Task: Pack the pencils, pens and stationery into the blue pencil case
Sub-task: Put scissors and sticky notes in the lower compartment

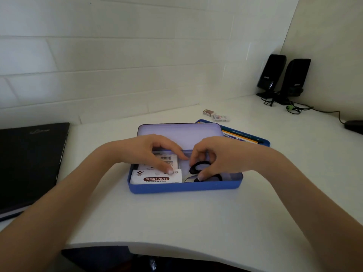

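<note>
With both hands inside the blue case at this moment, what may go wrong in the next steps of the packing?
1. The scissors lie under the right hand beside the sticky note pack; if they sit high or crooked, the lid may not close.
2. The tray of pencils behind the lid still has to fit in; the packets pressed by the left hand could block it.
3. Two erasers lie farther back on the desk and could be forgotten.
</note>
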`<state>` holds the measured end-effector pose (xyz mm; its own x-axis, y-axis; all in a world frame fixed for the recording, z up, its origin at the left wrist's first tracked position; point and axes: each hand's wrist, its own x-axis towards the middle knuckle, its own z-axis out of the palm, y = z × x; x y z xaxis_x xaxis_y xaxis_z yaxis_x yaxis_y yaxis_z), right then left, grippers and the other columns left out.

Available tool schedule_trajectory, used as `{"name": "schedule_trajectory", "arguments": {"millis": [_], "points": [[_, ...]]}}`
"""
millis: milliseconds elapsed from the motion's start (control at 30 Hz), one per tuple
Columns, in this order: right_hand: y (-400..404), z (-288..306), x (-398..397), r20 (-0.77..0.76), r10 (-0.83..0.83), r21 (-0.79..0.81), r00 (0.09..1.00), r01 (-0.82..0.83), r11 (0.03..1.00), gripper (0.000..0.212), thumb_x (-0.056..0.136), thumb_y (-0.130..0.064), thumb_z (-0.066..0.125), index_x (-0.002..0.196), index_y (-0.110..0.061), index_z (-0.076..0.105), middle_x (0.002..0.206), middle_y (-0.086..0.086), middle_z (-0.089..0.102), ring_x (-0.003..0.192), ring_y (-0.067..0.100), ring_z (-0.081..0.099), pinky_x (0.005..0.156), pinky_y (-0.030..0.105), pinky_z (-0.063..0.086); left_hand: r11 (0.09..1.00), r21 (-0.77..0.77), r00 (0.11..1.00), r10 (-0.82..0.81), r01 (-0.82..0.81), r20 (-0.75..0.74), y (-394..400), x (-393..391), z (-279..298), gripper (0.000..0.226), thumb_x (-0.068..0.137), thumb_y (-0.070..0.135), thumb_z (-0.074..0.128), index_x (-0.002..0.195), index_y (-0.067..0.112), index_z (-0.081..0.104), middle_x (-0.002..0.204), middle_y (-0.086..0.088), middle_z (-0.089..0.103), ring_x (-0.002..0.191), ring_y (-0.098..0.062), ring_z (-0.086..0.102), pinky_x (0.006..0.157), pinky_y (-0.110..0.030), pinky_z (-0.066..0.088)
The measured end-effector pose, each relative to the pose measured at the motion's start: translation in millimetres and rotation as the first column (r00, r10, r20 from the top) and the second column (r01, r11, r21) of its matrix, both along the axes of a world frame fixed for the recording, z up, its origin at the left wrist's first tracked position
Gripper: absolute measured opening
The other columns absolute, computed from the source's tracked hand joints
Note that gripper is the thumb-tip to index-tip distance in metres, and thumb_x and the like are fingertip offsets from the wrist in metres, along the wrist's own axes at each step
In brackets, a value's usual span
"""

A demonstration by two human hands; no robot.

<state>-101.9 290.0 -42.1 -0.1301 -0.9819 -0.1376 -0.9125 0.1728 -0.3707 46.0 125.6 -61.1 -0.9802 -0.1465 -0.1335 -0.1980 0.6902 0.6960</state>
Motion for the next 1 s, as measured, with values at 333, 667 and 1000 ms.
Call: {"name": "schedule_trajectory", "arguments": {"millis": [333,667,1000], "points": [[2.5,-2.2,-1.9,0.033,0.016,-0.021,0.999,-0.015,1.000,0.028,0.074,-0.032,0.075,0.100,-0.029,0.066,0.101,-0.010,0.058,0.088,0.004,0.052,0.079,0.023,0.045,1.000,-0.005,0.999,0.020,-0.020,-0.043,0.1,-1.9,-3.9,0.020,0.073,0.016,0.078,0.075,0.036,0.075,0.118,0.024,0.055,0.105,0.024,0.047,0.086,0.003,0.033],[-2.1,-6.2,-1.2,0.015,0.037,-0.111,0.999,-0.035,0.993,0.032,0.070,-0.038,0.077,0.100,-0.030,0.066,0.094,-0.012,0.058,0.079,-0.002,0.049,0.068,0.012,0.039,0.998,-0.008,0.998,0.060,-0.060,-0.006,-1.4,-2.6,-5.0,0.012,0.072,0.043,0.075,0.072,0.031,0.074,0.115,0.030,0.056,0.106,0.017,0.052,0.087,-0.003,0.036],[-4.4,-8.0,-32.6,0.165,-0.099,-0.424,0.981,0.162,0.891,0.019,0.076,-0.040,0.071,0.086,-0.025,0.065,0.079,-0.008,0.052,0.062,0.001,0.044,0.062,0.015,0.037,0.998,0.049,0.998,0.041,-0.038,-0.056,3.9,1.8,-1.9,0.042,0.056,0.072,0.062,0.080,0.041,0.076,0.112,0.028,0.062,0.112,0.017,0.050,0.084,0.000,0.036]]}}
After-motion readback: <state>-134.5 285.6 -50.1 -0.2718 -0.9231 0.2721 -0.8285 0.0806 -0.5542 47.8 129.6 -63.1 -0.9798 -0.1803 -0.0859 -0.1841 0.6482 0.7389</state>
